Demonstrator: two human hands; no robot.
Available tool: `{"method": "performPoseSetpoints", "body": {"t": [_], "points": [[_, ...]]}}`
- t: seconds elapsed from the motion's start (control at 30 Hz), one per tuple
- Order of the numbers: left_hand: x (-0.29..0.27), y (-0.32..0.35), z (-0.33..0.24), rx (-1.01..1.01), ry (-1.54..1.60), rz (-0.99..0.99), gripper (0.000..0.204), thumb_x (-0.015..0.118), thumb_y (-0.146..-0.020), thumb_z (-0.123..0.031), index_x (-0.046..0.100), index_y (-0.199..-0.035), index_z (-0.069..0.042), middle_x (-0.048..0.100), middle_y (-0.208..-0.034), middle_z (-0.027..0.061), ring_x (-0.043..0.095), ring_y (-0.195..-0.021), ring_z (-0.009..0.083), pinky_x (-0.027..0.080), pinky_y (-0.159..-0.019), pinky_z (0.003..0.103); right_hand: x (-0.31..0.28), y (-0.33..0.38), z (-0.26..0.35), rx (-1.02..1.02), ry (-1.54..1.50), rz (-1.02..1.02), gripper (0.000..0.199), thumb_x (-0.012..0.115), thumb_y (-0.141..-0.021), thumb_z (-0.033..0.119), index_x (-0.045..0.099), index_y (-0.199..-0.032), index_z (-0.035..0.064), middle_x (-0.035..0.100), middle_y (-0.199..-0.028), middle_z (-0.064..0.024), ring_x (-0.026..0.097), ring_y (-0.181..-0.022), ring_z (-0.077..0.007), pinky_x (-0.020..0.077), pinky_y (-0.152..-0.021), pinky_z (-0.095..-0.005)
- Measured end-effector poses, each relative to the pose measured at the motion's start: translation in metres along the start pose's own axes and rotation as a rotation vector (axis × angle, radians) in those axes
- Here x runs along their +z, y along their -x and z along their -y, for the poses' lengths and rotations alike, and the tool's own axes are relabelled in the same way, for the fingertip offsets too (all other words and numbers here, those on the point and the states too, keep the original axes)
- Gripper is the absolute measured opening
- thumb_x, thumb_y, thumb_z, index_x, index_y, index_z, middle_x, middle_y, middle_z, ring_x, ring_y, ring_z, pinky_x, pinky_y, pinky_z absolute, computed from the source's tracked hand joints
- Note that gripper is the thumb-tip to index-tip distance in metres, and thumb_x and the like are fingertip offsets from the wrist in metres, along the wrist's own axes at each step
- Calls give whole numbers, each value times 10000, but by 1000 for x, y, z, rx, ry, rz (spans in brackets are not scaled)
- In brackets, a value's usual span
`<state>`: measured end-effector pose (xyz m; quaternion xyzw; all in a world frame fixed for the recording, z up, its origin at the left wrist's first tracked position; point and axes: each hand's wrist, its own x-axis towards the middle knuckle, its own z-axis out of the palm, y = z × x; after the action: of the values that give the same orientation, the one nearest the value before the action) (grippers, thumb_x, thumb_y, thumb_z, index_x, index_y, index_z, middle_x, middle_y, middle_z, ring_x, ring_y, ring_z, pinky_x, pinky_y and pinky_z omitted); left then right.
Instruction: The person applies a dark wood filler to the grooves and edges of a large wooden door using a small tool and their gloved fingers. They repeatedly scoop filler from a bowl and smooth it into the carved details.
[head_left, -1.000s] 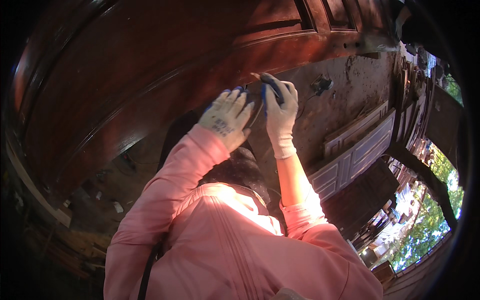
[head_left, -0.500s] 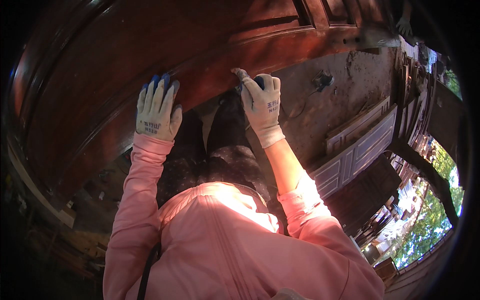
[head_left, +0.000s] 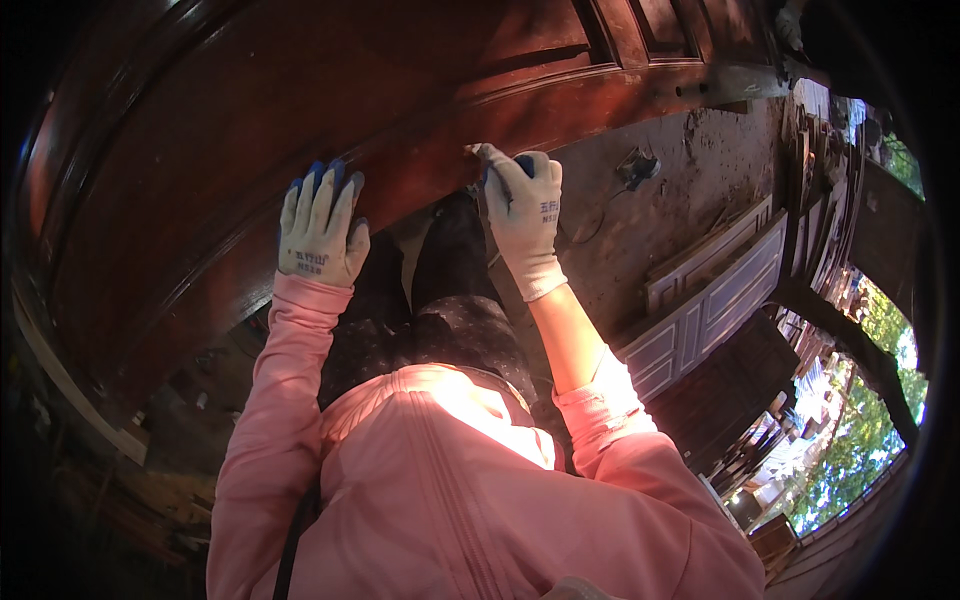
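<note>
A large reddish-brown panelled wooden door (head_left: 400,110) lies in front of me, with a glossy, dusty face. My left hand (head_left: 322,225), in a pale glove with blue-coated fingertips, rests flat on it near its near edge, fingers stretched out. My right hand (head_left: 522,205), gloved the same way, is at the door's near edge. Its fingers are curled in, with the index finger and thumb pinched together toward the wood. A small pale tip shows at the end of the pinch; what it is I cannot make out.
Another person's gloved hand (head_left: 790,28) is at the door's far right end. Pale panelled doors (head_left: 715,285) lean at the right, with stacked boards beyond. A dark device with a cable (head_left: 638,165) lies on the dirt floor. A wooden post (head_left: 850,340) slants at the right.
My right hand has shifted slightly down and stays pinched. My left hand has slid a little to the right on the door. The other person's hand has moved up and left.
</note>
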<state>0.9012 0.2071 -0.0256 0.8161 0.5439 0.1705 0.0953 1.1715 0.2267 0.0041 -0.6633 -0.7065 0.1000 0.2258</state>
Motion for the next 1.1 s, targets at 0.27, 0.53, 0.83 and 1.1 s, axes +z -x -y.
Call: {"method": "performPoseSetpoints", "body": {"t": [0.27, 0.53, 0.83, 1.1], "points": [[8, 2, 1, 4, -17, -11, 524, 605, -928, -293, 596, -1421, -114, 512, -1498, 156, 493, -1381, 376, 366, -1165, 560, -17, 14, 3, 77, -14, 107, 281, 695, -869, 101, 776, -1133, 146, 596, -929, -64, 539, -915, -282, 465, -848, -386], [5, -2, -2, -7, 7, -16, 557, 632, -876, -216, 589, -1420, -104, 512, -1513, 146, 482, -1401, 369, 356, -1181, 543, -23, -21, -4, 331, -384, -24, 270, 659, -916, 108, 769, -1163, 103, 609, -942, -76, 535, -925, -256, 435, -875, -368], [4, 0, -3, -22, -49, 6, 541, 619, -894, -253, 593, -1416, -113, 509, -1515, 144, 478, -1402, 363, 356, -1178, 543, -20, -37, -24, 88, -330, 58, 270, 707, -861, 75, 780, -1116, 126, 608, -904, -56, 532, -900, -260, 449, -818, -374], [3, -2, -5, -41, -94, 27, 524, 590, -922, -286, 594, -1420, -122, 519, -1505, 125, 479, -1399, 352, 361, -1175, 535, -6, -19, -40, -244, -126, 69, 317, 751, -794, 91, 763, -1101, 167, 584, -941, -38, 536, -920, -271, 466, -843, -410]]}}
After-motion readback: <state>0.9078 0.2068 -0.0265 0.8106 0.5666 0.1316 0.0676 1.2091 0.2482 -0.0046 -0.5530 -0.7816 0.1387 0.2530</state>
